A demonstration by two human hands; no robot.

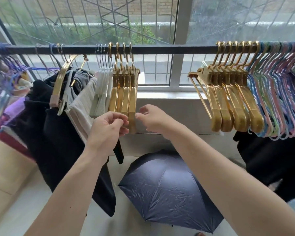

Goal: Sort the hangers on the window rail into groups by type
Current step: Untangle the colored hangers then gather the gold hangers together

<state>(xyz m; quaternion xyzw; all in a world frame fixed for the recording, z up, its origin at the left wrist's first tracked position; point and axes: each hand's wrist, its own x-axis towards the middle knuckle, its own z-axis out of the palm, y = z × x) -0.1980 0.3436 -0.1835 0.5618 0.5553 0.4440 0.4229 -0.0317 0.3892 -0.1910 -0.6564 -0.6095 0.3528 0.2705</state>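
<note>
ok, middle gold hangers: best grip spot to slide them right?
Pinch the lower shoulder ends of the gold hangers from both sides, coming from below: four hang packed edge-on, ends level, with the hooks free on the rail. Left hand is already there.

Left hand (109,126) pinches the lower ends of four gold hangers (124,92) on the rail (160,48); right hand (152,119) hovers just beside them.

A home laundry corner — clothes (46,126) on a window rail (160,48); umbrella (167,189) drying.
</note>
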